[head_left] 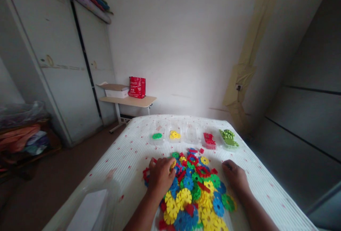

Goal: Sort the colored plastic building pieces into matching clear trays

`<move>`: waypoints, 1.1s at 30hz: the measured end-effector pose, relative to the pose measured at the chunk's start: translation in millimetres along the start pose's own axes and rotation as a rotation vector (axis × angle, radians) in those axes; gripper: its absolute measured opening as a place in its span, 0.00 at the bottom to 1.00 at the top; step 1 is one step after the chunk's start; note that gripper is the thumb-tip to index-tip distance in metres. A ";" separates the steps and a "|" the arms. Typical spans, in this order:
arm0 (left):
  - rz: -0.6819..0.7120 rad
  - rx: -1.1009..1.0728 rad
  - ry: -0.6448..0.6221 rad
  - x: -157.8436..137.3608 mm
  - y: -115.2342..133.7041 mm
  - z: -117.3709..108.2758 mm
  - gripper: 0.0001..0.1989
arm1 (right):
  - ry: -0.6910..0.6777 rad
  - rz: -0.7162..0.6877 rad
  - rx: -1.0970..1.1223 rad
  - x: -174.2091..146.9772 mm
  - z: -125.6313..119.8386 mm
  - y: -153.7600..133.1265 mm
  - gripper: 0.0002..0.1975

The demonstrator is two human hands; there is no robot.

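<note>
A heap of plastic notched discs [188, 182] in red, yellow, green and blue lies on the table, with small red blocks [189, 209] mixed in. My left hand [161, 174] reaches over the heap's left side. Its thumb and fingers close on a yellow notched disc [173, 164]. To the right of the heap, my right hand [237, 176] rests low over the cloth with its fingers curled inward. Whether anything sits inside those fingers is hidden.
Along the far side stand clear containers holding green pieces [157, 136], yellow pieces [175, 135], red pieces [209, 139] and light-green pieces [228, 138]. A clear tray with a white box [89, 209] is at near left. Beyond, a side table [144, 102] carries a red bag [137, 87].
</note>
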State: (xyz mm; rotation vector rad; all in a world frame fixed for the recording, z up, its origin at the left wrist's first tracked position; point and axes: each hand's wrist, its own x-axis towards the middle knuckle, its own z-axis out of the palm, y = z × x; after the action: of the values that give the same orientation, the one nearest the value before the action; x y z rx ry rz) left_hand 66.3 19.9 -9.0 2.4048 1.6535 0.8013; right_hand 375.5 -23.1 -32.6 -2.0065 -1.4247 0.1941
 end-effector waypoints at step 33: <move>0.028 0.032 -0.055 -0.8 -0.7 8.5 0.22 | -0.176 -0.362 0.208 -1.9 6.3 -78.7 0.18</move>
State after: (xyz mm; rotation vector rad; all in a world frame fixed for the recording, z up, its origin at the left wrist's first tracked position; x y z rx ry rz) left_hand 69.6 21.0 -16.8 2.4537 1.6282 0.7113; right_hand 309.8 -7.3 8.3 -1.5653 -1.7723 0.3499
